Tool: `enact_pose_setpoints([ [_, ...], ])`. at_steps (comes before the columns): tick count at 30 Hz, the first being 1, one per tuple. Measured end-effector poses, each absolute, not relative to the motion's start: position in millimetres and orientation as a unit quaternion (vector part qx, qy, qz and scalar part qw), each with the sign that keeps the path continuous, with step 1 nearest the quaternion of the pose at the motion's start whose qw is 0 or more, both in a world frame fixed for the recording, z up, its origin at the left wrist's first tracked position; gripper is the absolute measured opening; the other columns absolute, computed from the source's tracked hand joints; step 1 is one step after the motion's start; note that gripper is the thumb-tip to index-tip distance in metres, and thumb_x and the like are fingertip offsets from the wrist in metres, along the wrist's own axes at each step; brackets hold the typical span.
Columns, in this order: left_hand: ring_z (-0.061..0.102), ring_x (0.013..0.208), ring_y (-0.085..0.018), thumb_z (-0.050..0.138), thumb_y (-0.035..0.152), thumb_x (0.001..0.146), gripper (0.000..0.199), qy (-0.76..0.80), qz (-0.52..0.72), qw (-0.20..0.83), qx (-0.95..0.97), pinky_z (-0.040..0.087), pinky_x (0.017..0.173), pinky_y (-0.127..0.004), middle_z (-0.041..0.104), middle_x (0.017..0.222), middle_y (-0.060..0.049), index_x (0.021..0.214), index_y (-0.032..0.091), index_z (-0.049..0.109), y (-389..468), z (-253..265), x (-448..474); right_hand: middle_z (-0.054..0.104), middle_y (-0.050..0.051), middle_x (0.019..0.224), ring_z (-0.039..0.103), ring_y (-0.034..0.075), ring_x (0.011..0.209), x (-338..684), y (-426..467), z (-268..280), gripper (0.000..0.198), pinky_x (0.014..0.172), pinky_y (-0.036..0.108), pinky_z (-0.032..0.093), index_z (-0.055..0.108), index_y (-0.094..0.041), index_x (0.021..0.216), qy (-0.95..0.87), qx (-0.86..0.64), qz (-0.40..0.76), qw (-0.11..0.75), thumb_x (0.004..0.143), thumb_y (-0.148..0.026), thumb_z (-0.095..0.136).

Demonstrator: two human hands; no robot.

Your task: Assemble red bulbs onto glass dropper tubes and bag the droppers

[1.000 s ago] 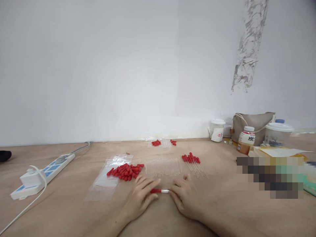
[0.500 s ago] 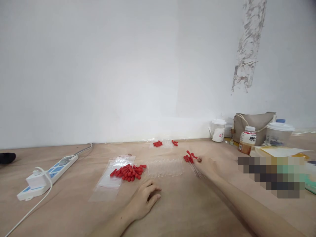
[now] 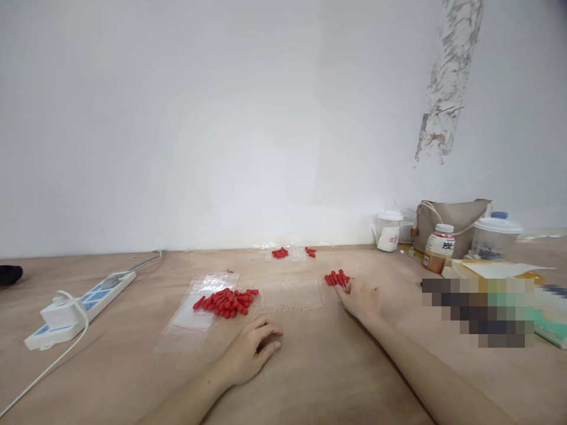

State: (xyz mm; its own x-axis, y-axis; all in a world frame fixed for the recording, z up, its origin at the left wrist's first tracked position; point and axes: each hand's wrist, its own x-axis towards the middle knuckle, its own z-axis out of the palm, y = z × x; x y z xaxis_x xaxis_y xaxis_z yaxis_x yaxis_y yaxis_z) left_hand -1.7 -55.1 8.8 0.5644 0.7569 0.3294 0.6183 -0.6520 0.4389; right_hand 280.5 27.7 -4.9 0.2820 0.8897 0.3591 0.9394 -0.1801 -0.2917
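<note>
My right hand (image 3: 361,298) is over a small row of droppers with red rubber bulbs (image 3: 334,277), its fingers closed on a dropper at the row's right side. The hand covers most of their glass stems. To the left lie clear glass tubes (image 3: 290,295) in a long row, side by side. My left hand (image 3: 252,351) rests on the table nearer to me, thumb and fingers apart, holding nothing. Beyond it, a heap of loose red rubber bulbs (image 3: 225,304) lies partly on a clear plastic zip bag (image 3: 188,319).
At the back, a plastic bag with red bulbs (image 3: 280,252) lies by the wall. A white power strip (image 3: 95,310) with a cable is on the left. On the right stand a lidded cup (image 3: 390,231), a bottle (image 3: 439,249), a grey bag (image 3: 458,221) and a lidded tub (image 3: 495,239).
My right hand has lowered the red-bulbed dropper beside the others, and their bulbs now sit closer together in a row. My left hand stays resting. The view has shifted slightly.
</note>
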Motion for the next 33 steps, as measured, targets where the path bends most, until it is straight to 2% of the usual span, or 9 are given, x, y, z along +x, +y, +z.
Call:
enact_pose_setpoints([
  [6, 0.051, 0.086, -0.017, 0.046, 0.024, 0.082, 0.018, 0.393, 0.25, 0.134, 0.875, 0.04, 0.076, -0.027, 0.055, 0.093, -0.004, 0.096, 0.022, 0.057, -54, 8, -2, 0.064, 0.003, 0.071, 0.058, 0.019, 0.072, 264, 22, 1, 0.031, 0.078, 0.037, 0.027, 0.059, -0.021, 0.068, -0.644, -0.712, -0.06, 0.274, 0.079, -0.038, 0.036],
  [10, 0.051, 0.086, -0.016, 0.046, 0.024, 0.081, 0.018, 0.39, 0.253, 0.136, 0.875, 0.04, 0.076, -0.026, 0.055, 0.093, -0.003, 0.095, 0.021, 0.056, -55, 8, -1, 0.064, 0.009, 0.076, 0.058, 0.021, 0.078, 247, 35, 8, 0.037, 0.077, 0.036, 0.029, 0.062, -0.018, 0.071, -0.653, -0.726, -0.036, 0.213, 0.081, -0.037, 0.031],
  [15, 0.05, 0.087, -0.017, 0.045, 0.023, 0.082, 0.018, 0.39, 0.253, 0.137, 0.875, 0.04, 0.077, -0.027, 0.054, 0.094, -0.004, 0.096, 0.021, 0.056, -56, 8, -1, 0.063, 0.014, 0.087, 0.058, 0.024, 0.082, 238, 62, 15, 0.024, 0.074, 0.038, 0.03, 0.062, -0.015, 0.084, -0.625, -0.764, 0.005, 0.16, 0.074, -0.026, 0.044],
  [19, 0.05, 0.087, -0.017, 0.046, 0.022, 0.081, 0.017, 0.389, 0.252, 0.134, 0.876, 0.04, 0.077, -0.027, 0.054, 0.093, -0.004, 0.095, 0.021, 0.056, -55, 8, -2, 0.064, 0.014, 0.081, 0.059, 0.025, 0.081, 234, 72, 16, 0.02, 0.075, 0.041, 0.029, 0.064, -0.014, 0.08, -0.621, -0.773, 0.024, 0.129, 0.066, -0.016, 0.05],
  [25, 0.05, 0.086, -0.017, 0.046, 0.023, 0.081, 0.017, 0.392, 0.256, 0.139, 0.873, 0.04, 0.077, -0.027, 0.055, 0.093, -0.004, 0.094, 0.021, 0.057, -55, 8, -1, 0.064, 0.014, 0.08, 0.058, 0.027, 0.083, 227, 71, 14, 0.019, 0.075, 0.042, 0.027, 0.064, -0.013, 0.076, -0.643, -0.759, 0.021, 0.106, 0.066, -0.01, 0.048],
  [31, 0.05, 0.087, -0.017, 0.045, 0.023, 0.082, 0.017, 0.378, 0.254, 0.121, 0.882, 0.039, 0.077, -0.028, 0.055, 0.092, -0.004, 0.094, 0.021, 0.057, -57, 8, -1, 0.063, 0.015, 0.084, 0.058, 0.027, 0.082, 232, 46, 27, 0.021, 0.072, 0.039, 0.03, 0.06, -0.011, 0.082, -0.67, -0.73, 0.012, 0.132, 0.076, -0.016, 0.04],
  [33, 0.049, 0.085, -0.017, 0.045, 0.024, 0.083, 0.015, 0.382, 0.255, 0.088, 0.884, 0.038, 0.078, -0.03, 0.056, 0.087, -0.003, 0.088, 0.021, 0.058, -58, 7, 0, 0.062, 0.015, 0.086, 0.057, 0.026, 0.083, 236, 29, 26, 0.024, 0.071, 0.036, 0.031, 0.056, -0.011, 0.088, -0.693, -0.703, -0.003, 0.161, 0.081, -0.02, 0.034],
])
